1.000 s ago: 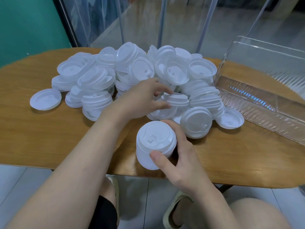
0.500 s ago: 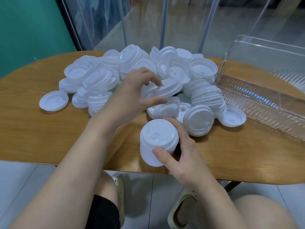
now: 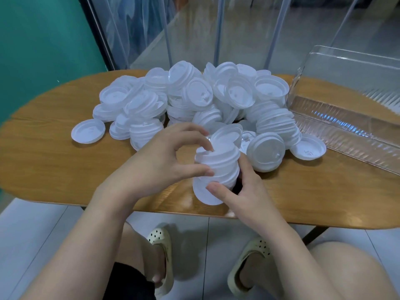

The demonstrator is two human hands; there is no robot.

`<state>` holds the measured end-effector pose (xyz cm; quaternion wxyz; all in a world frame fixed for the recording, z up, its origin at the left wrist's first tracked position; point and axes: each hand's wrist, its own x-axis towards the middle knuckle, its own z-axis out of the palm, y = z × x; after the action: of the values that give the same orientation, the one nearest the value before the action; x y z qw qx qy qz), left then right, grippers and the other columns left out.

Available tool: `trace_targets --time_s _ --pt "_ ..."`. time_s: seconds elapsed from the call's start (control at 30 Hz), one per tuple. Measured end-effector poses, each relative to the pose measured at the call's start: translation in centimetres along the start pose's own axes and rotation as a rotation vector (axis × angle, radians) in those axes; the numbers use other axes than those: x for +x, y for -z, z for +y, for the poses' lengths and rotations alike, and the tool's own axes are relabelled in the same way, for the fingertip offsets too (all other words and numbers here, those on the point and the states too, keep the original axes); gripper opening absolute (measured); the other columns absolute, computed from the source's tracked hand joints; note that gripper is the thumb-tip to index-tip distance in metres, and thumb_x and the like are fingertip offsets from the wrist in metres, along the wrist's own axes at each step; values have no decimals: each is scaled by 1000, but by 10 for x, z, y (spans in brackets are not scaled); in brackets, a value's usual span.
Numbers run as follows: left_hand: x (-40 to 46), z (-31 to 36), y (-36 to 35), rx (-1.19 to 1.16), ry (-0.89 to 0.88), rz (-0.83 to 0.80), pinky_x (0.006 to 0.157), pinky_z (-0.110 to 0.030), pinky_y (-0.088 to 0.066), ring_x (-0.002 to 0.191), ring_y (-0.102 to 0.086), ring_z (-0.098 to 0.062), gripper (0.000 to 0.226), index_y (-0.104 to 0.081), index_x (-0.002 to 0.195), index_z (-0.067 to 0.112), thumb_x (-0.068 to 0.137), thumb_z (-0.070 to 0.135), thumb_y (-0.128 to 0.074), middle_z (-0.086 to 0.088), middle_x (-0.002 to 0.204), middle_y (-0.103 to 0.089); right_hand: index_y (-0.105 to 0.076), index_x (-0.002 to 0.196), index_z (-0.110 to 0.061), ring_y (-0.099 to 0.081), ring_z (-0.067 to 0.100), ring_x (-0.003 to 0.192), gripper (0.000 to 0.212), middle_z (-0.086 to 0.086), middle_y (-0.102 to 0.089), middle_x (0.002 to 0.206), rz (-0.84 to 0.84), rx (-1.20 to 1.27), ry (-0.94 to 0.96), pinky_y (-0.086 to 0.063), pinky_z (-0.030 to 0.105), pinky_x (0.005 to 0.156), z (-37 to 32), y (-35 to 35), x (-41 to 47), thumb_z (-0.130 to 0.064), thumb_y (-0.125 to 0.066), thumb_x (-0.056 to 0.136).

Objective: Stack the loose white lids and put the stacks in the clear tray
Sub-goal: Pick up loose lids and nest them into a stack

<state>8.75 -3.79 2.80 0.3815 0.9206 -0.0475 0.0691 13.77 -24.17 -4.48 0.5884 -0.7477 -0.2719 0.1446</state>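
Centrally, a stack [image 3: 216, 169] of white lids is held tilted over the table [image 3: 54, 169] edge. It is cupped from below by the right hand [image 3: 242, 191], while more lids are pinched onto its top by the left hand [image 3: 171, 159]. Thin, light, slippery plastic is likely; gripping the rims seems safest. Beyond lies the pile [image 3: 194, 100]; far right, the tray [image 3: 346, 105].

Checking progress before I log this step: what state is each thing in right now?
Stack of lids: tilted, held between both hands.
Left hand: gripping the stack's upper lids.
Right hand: steadying the stack's base.
Lid pile: loose, unsorted.
Clear tray: no lids inside.
Single lid: lying apart, left of pile.
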Motion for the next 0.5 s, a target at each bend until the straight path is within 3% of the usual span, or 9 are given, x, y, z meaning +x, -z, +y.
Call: trace_targets --time_s 0.13,0.33,0.5 --pt "-3 -1 1 -67 1 -25 106 -9 -34 129 -51 9 30 -74 103 34 76 34 -87 25 128 -63 -44 126 -60 -60 -5 118 60 -33 -63 123 2 2 -5 -48 12 90 3 1 0 -53 -79 78" --pt "-8 -3 -4 -62 -23 -37 107 -30 -45 128 -56 -1 30 -72 104 36 77 32 -87 25 129 -64 -42 131 -59 -57 -4 124 66 -32 -61 128 0 31 12 -47 13 95 8 2 1 -59 -77 76" --pt "-10 -6 -5 -44 -40 -51 104 -27 -47 126 -58 -5 31 -75 105 36 78 28 -87 21 129 -64 -43 133 -54 -57 -2 125 67 -30 -60 129 -6 35 28 -46 13 96 11 3 4 -54 -80 78"
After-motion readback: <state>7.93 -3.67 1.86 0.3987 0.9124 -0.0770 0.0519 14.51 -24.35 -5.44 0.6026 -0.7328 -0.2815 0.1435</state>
